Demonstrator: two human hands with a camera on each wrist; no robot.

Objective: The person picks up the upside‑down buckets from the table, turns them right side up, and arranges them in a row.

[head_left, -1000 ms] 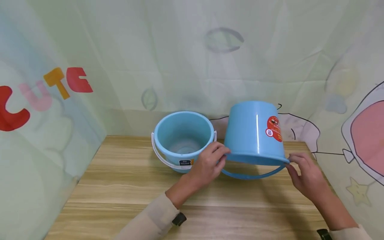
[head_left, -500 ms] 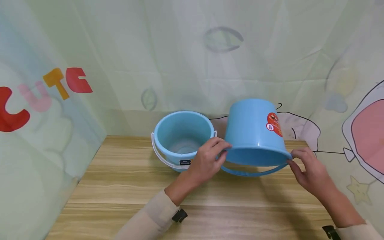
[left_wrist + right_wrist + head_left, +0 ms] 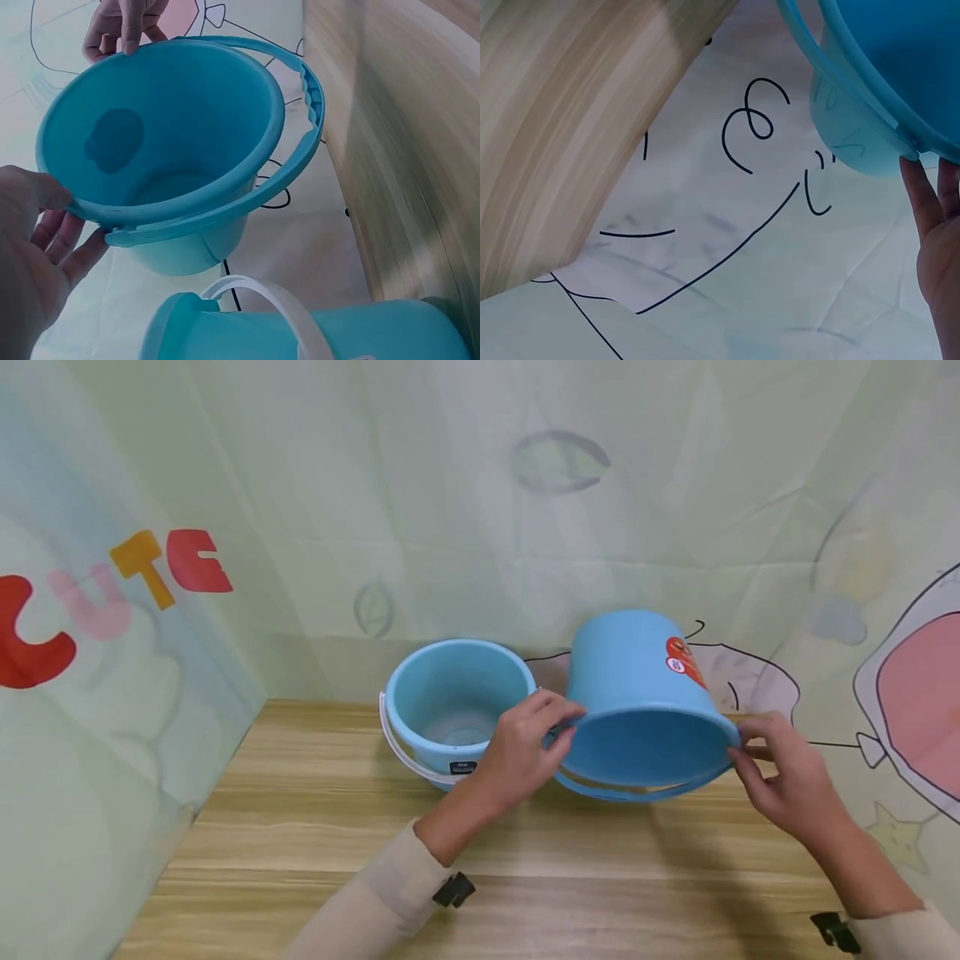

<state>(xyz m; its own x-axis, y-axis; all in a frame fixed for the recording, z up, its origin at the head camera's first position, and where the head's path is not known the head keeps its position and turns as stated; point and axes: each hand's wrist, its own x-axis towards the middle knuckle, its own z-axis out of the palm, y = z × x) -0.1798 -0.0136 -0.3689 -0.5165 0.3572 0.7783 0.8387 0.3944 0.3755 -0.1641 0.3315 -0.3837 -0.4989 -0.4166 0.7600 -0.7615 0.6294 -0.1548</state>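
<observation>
A blue bucket (image 3: 633,664) with a red sticker is held tilted above the table, its mouth turned toward me and its blue handle (image 3: 622,795) hanging below the rim. My left hand (image 3: 525,747) pinches the rim at its left side; my right hand (image 3: 787,777) pinches the opposite side. In the left wrist view the inside of the bucket (image 3: 202,97) shows, with nothing visible in it. Just left of it a second light blue bucket (image 3: 420,727) with a white handle (image 3: 397,752) stands upright on the table, partly behind my left hand.
The wooden table (image 3: 315,860) reaches back to a pale printed curtain (image 3: 450,527) behind both buckets. More of the curtain hangs along the left and right sides, close to the table's edges.
The held bucket has tipped further, its mouth swinging up toward me so more of the inside shows. My right hand has moved slightly up and right. The upright bucket has not moved.
</observation>
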